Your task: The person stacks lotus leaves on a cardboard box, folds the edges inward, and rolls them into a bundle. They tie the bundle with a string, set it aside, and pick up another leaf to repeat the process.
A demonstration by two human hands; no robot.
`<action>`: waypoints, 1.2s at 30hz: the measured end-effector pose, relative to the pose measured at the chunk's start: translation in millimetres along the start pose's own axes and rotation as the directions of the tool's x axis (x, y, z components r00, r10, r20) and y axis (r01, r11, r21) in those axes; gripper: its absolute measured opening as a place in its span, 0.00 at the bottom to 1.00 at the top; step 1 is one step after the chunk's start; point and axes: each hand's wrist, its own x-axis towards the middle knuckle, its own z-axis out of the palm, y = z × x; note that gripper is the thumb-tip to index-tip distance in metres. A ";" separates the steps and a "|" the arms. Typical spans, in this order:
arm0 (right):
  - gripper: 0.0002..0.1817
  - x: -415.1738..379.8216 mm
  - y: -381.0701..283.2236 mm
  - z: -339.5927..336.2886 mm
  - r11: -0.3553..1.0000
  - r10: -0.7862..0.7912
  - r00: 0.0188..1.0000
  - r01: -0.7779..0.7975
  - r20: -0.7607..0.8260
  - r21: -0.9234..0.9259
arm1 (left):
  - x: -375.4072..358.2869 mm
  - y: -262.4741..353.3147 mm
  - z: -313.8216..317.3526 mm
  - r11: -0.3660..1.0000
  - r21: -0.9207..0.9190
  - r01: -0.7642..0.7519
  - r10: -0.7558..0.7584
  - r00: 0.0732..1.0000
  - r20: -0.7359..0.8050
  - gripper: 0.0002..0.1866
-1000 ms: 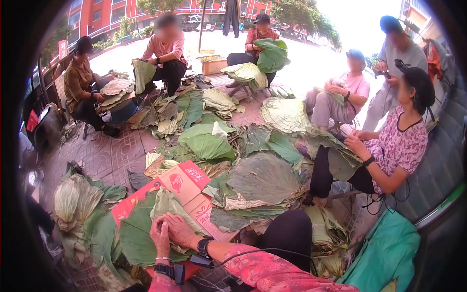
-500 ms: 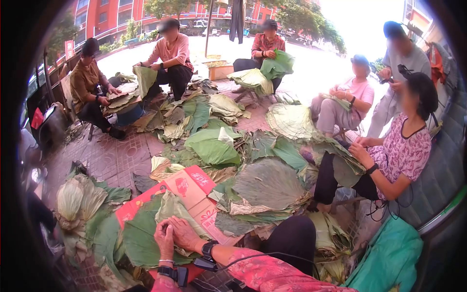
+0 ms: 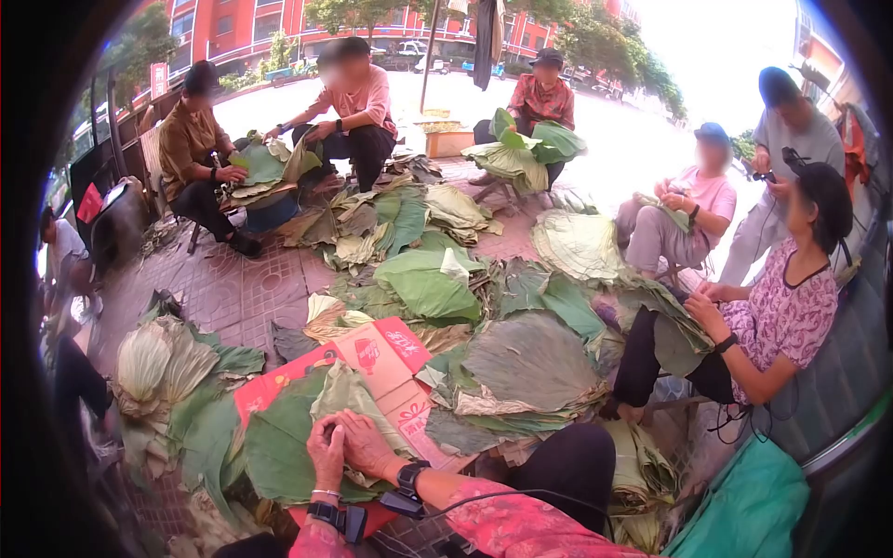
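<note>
Head view: left hand (image 3: 327, 453) and right hand (image 3: 366, 445), fingers pressed flat, fold a large green leaf (image 3: 279, 446) on red cardboard (image 3: 372, 349) at its near edge. Pressing hard could tear it.

The big leaf (image 3: 279, 446) under both hands is matt green, soft and ribbed with veins; the folded leaf (image 3: 349, 395) over it is paler and dull. Beneath lies flattened cardboard (image 3: 381, 349), smooth printed red and bare tan. The pavement (image 3: 233, 288) is rough patterned brick, the watch (image 3: 409, 476) glossy black plastic
</note>
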 end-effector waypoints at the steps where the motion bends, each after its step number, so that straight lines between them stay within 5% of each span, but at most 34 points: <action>1: 0.25 -0.1 0.3 0.6 1.000 -0.004 1.000 0.004 -0.001 -0.008 | -0.1 2.4 0.3 1.000 0.024 -0.005 0.005 1.000 0.002 0.11; 10: 0.25 -1.8 3.2 7.0 1.000 -0.014 1.000 0.014 -0.015 -0.024 | 1.0 -7.7 1.6 0.993 -0.119 0.010 -0.011 1.000 -0.005 0.10; 13: 0.25 -1.5 2.7 7.1 0.998 -0.008 1.000 0.009 0.015 -0.058 | 0.0 1.6 1.3 0.999 0.037 -0.030 0.031 0.999 -0.025 0.10; 21: 0.28 0.9 3.7 4.8 0.999 -0.045 0.999 0.045 -0.009 -0.029 | 0.3 1.1 -3.0 0.975 -0.191 0.114 -0.119 0.993 -0.018 0.11; 23: 0.29 1.4 5.4 7.0 0.997 -0.051 0.998 0.053 0.028 -0.060 | -8.1 -0.8 -12.1 0.994 0.065 0.085 -0.071 0.980 -0.188 0.11; 26: 0.29 2.7 4.0 5.6 0.993 -0.064 0.997 0.069 0.053 -0.095 | -36.6 21.4 -40.6 0.919 0.391 -0.051 0.242 0.856 -0.457 0.10; 29: 0.28 1.9 2.7 5.8 0.990 -0.073 0.997 0.076 0.030 -0.115 | -73.9 27.0 -77.8 0.800 0.562 0.210 0.323 0.638 -0.699 0.09; 32: 0.26 0.6 4.1 9.7 0.969 -0.173 0.982 0.183 0.068 -0.165 | -96.6 -43.5 -109.9 0.968 -0.051 0.244 -0.166 0.479 -0.862 0.10; 36: 0.29 3.1 -0.7 2.7 0.985 -0.132 0.974 0.150 0.185 -0.086 | -92.2 -36.3 -115.4 0.710 -0.646 0.281 -0.667 0.563 -0.488 0.12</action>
